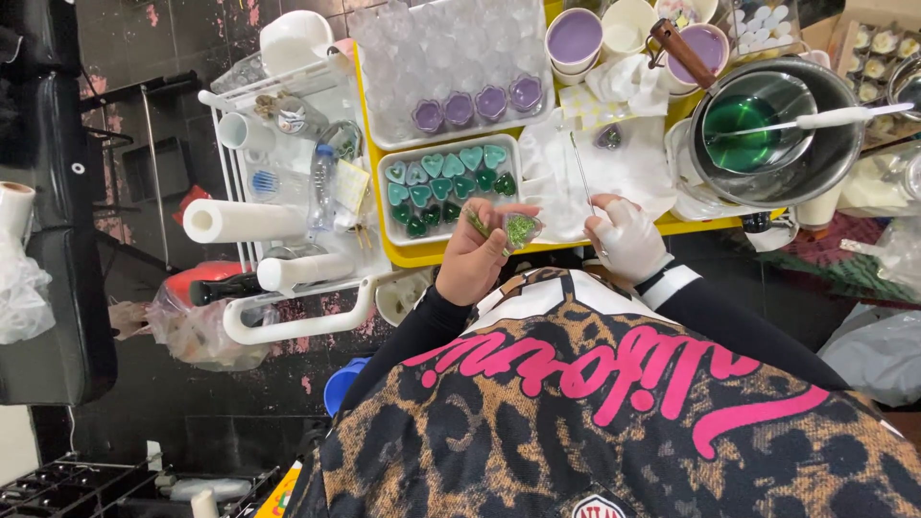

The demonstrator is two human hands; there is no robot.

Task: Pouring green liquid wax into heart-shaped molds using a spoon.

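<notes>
Left hand (477,257) holds a green-filled clear cup (521,228) at its fingertips.

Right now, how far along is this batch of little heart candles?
Done: the small tray holds rows of filled teal and green hearts, and the big tray has three purple ones. In hand: the left hand holds a green heart cup; the gloved right hand holds a thin rod. Left: many clear cups look empty, and green liquid remains.
</notes>
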